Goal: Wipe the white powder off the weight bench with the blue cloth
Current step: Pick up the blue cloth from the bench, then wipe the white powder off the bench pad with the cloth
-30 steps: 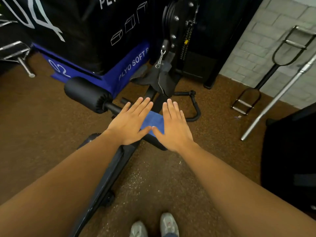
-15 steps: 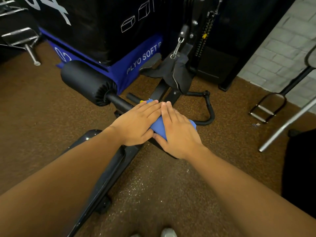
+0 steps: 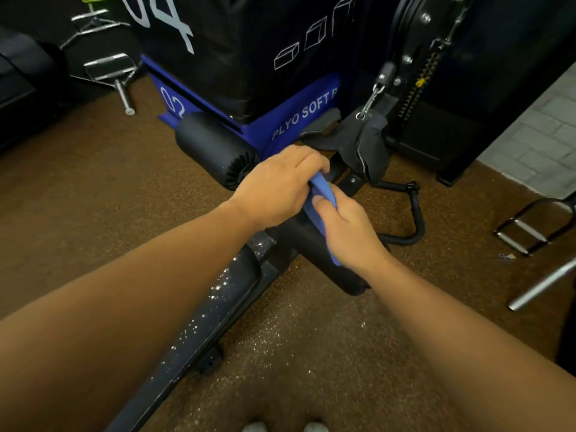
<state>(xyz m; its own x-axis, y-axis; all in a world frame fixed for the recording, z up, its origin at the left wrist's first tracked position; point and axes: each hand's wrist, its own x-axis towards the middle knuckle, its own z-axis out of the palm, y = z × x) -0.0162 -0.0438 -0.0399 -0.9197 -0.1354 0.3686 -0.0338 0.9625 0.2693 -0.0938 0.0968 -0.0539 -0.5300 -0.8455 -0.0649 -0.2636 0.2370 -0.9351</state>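
Observation:
The black weight bench (image 3: 215,310) runs from the bottom left up to the middle, its long pad speckled with white powder. A black seat pad (image 3: 314,254) lies below my hands. The blue cloth (image 3: 318,199) is bunched up between both hands, above the seat pad's far end. My left hand (image 3: 277,185) curls over the cloth from the left. My right hand (image 3: 346,229) pinches its lower part with thumb and fingers. Most of the cloth is hidden by my hands.
A black foam roller (image 3: 215,151) sticks out left of my hands. Behind stand a blue and black plyo box (image 3: 249,73) and a cable machine (image 3: 430,73) with a hanging strap. Metal handles (image 3: 526,232) and a bar (image 3: 545,282) lie right. White powder dusts the brown floor.
My hands went from lying flat on the spread cloth to gathering it up; both now grip the bunched cloth. The view has moved closer to the bench.

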